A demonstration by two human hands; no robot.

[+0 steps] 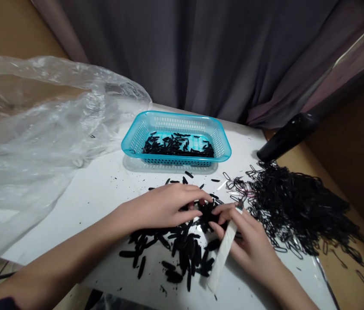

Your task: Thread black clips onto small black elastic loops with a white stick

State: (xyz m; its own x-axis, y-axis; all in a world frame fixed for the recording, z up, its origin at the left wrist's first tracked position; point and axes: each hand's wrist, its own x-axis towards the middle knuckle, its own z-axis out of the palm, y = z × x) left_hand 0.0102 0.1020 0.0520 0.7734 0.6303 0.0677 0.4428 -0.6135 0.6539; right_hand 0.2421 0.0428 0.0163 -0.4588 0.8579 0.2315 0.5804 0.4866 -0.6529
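Note:
My left hand (172, 204) reaches over a scatter of small, elongated black pieces (186, 249) on the white table. Its thumb and forefinger are apart and curved at the edge of a dark clump (207, 215); I see nothing held between them. Opposite, my right hand (249, 234) has a flat white-handled tool (222, 260) lodged in it, its short dark tip pointing away from me. The right thumb and fingertips also touch the same clump from the other side. Whether they pinch a single piece is too dark to tell.
A blue perforated basket (175, 158) with more black pieces stands behind my hands. To the right lies a tangled heap of black wire loops (298, 206), with a black cylindrical object (285, 137) behind it. Clear plastic sheeting (81, 116) spreads over the left side, before a grey curtain (169, 51).

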